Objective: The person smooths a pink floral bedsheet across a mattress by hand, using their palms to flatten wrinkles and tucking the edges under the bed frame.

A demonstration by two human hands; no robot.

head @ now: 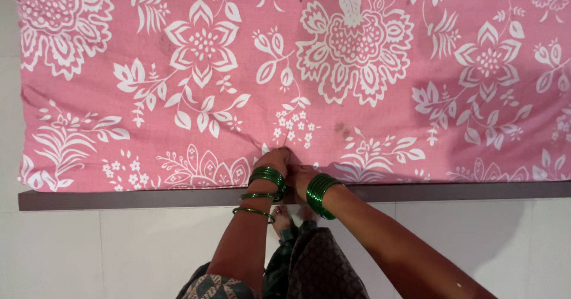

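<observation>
— Pinching the near edge of the pink floral sheet (333,102), both hands sit side by side at the middle of the bed's front. The left hand (278,158) is closed with fingers curled onto the cloth; the right hand (302,176) looks closed too, though whether it really has hold of the cloth I cannot tell.

— How should the grip go?

— I'd judge it best to keep the pinch small and pull evenly, since creases already fan out from it.

— And the materials?

— Woven cotton-like cloth, matte, white flower print, some faint stains. Glossy green bangles (321,195) ring both wrists. A dark, flat bed frame edge (119,199) runs below; pale smooth floor tiles (119,251) beneath.
</observation>
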